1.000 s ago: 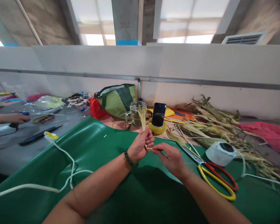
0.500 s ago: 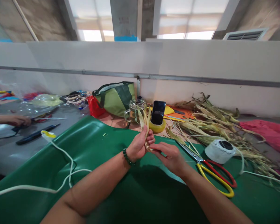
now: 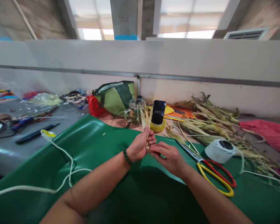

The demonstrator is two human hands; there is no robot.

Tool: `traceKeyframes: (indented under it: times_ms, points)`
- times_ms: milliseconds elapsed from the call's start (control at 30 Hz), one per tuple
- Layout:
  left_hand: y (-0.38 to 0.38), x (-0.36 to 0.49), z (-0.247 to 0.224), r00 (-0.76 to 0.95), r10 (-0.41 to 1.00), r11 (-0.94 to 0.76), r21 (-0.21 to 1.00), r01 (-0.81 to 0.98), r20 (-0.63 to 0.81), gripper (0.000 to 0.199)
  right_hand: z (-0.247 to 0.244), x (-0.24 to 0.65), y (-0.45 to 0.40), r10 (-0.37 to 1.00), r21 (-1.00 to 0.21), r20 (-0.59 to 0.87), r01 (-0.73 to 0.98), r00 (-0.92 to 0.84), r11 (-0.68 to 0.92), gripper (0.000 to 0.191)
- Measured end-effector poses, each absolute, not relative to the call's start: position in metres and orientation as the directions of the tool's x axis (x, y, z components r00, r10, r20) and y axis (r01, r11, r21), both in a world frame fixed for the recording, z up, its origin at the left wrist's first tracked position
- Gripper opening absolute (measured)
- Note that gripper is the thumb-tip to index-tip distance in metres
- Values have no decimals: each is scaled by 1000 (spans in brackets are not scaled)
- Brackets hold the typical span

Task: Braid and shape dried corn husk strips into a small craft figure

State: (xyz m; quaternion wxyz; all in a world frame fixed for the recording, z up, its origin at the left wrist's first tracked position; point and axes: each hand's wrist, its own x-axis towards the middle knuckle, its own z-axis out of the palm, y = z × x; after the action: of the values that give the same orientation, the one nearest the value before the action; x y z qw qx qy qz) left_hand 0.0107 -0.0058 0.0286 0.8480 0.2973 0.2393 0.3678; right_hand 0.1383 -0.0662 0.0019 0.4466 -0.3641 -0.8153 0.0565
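Note:
A small bundle of pale dried corn husk [image 3: 144,119] stands upright in my left hand [image 3: 140,146], whose fingers are wrapped round it. Its loose ends fan out above my thumb. My right hand [image 3: 170,157] pinches at the lower end of the husk with thumb and fingertips, close against my left fingers. What lies exactly between those fingertips is too small to make out. Both hands are above a green sheet [image 3: 107,193]. Right of them lie large scissors [image 3: 200,160] with one red and one yellow handle, blades partly over husk pieces.
Beyond my hands stand a glass mug [image 3: 136,113] and a phone [image 3: 158,112] propped on a yellow tape roll [image 3: 157,127]. On the right are a husk pile [image 3: 214,130] and a white spool [image 3: 218,152]. A white cord [image 3: 28,187] crosses the left; another person's hand [image 3: 0,118] is far left.
My hands stay nearly in place, with the husk tips shifted slightly right. The other person's hand has drawn back to the left, leaving the blue-handled tool on the grey table in fuller view.

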Motion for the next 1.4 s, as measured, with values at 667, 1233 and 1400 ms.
traceKeyframes:
  times_ms: [667,1233,1400]
  points:
    - [-8,10,30,568,794,525,714,-464,-215,30,1,136,-67,678,-520,731,579,-78,628,12]
    - [-8,6,24,605,792,281,927,-250,-77,47,10,140,-72,383,-135,896,683,-225,718,13]
    - [-8,6,23,618,782,288,925,-249,-77,54,9,141,-73,355,-79,896,692,-266,718,15]
